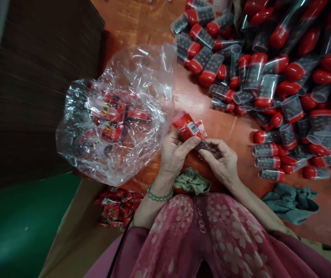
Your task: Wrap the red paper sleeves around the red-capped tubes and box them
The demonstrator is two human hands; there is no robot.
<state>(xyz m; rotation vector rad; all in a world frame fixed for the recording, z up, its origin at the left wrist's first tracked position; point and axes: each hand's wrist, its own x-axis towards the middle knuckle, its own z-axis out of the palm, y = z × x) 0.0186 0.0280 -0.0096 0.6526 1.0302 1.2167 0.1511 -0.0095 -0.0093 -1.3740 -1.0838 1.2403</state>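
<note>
Between my two hands is a red-and-dark plastic tube, tilted, with a white barcode label on its red part. My left hand grips the red part, thumb laid across it. Fingers of my right hand close around the dark, dotted lower end, partly hiding it. A small red-and-white packet shows just behind the tube; whether a hand holds it I cannot tell. Left of my left hand lies a large clear plastic bag with several red printed packets inside.
A big pile of red-ended clear tubes covers the right of the orange-brown table. A green cloth lies by my lap, a dark teal cloth to the right. More red packets sit below left. A dark box stands left.
</note>
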